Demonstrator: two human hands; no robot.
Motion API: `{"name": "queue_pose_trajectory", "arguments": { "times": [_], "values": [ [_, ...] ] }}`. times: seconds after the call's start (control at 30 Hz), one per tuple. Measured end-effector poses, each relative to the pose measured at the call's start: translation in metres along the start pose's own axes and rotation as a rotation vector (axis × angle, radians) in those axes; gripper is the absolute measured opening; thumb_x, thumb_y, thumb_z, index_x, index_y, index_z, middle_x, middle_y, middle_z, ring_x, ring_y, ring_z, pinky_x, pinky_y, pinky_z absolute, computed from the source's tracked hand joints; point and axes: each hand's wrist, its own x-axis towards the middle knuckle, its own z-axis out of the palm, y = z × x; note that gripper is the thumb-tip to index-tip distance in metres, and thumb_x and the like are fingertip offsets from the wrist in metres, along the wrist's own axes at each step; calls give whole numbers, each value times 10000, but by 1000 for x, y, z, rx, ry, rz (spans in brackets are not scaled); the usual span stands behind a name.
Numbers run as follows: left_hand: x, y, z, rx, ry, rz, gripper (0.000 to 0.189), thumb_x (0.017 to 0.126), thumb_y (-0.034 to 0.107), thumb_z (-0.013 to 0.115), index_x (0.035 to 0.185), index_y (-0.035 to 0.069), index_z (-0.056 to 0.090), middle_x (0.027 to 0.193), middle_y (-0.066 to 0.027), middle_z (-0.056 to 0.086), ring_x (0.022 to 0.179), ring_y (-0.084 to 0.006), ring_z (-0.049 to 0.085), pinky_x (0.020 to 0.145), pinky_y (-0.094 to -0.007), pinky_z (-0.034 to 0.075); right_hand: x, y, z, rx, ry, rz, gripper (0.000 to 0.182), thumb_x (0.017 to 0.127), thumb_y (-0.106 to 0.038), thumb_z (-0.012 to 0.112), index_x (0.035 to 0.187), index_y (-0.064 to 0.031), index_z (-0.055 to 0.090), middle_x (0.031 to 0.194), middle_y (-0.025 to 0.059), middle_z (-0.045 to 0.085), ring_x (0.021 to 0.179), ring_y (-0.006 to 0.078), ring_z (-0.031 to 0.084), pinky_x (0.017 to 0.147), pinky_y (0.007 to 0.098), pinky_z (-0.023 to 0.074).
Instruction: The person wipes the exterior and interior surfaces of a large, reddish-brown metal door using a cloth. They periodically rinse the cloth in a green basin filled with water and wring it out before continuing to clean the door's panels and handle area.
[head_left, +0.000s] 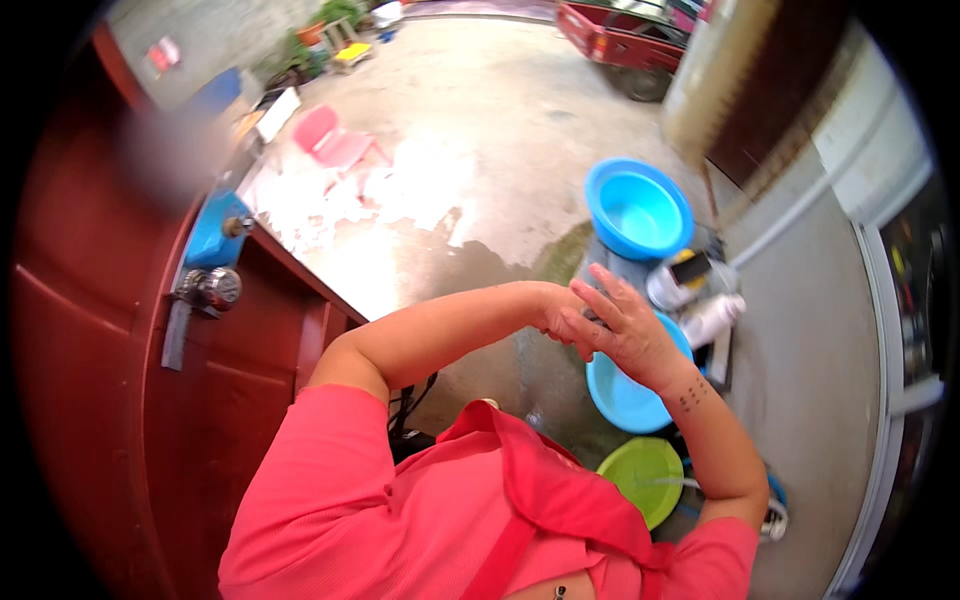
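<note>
Both hands meet in front of me, above and beside a light-blue plastic basin (630, 397). My left hand (566, 319) reaches in on the arm at the picture's left, its fingers partly hidden behind the other hand. My right hand (626, 330) lies across it with several fingers spread, and no object shows in it. Farther off, a smaller blue basin sits inside a larger blue basin (637, 210). Close to my right side is a green plastic basin (637, 480). White plastic bottles (709, 319) stand beyond my right hand.
A red metal door (217, 352) with a lock and handle (214, 289) stands at the left. Wet concrete floor (480, 277) lies ahead, with a pink plastic chair (330, 139) on it. A red cart (622, 45) is farther back. A grey wall (810, 300) runs along the right.
</note>
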Motion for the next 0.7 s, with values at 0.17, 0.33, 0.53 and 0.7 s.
{"name": "queue_pose_trajectory", "arguments": {
  "times": [0.17, 0.33, 0.53, 0.7],
  "values": [
    [-60, -72, -88, -129, 354, 28, 186, 675, 166, 718, 753, 81, 571, 606, -6, 478, 501, -141, 419, 440, -278, 338, 124, 49, 72, 363, -48, 143, 621, 771, -94, 567, 1353, -191, 372, 1191, 116, 505, 929, 305, 571, 704, 362, 501],
    [-93, -118, -169, 178, 857, -202, 109, 687, 96, 575, 776, 39, 603, 703, -133, 615, 559, -276, 567, 520, -368, 452, 256, 93, 118, 306, -115, 223, 322, 813, -116, 501, 1135, -109, 517, 951, 153, 614, 817, 351, 608, 653, 443, 487],
    [-133, -181, -248, 229, 1265, -548, 149, 765, 140, 524, 821, 64, 640, 828, -144, 661, 753, -300, 645, 656, -402, 512, 393, 129, 181, 279, -294, 313, 186, 793, -175, 521, 940, -73, 571, 832, 173, 641, 808, 357, 611, 680, 436, 488],
    [-162, -251, -329, 477, 1349, -638, 119, 775, 187, 559, 821, 108, 635, 820, -105, 669, 765, -290, 654, 650, -395, 518, 496, 172, 279, 797, -257, 212, 194, 748, -200, 607, 862, -45, 611, 807, 174, 651, 798, 345, 621, 687, 403, 484]
  ]
}}
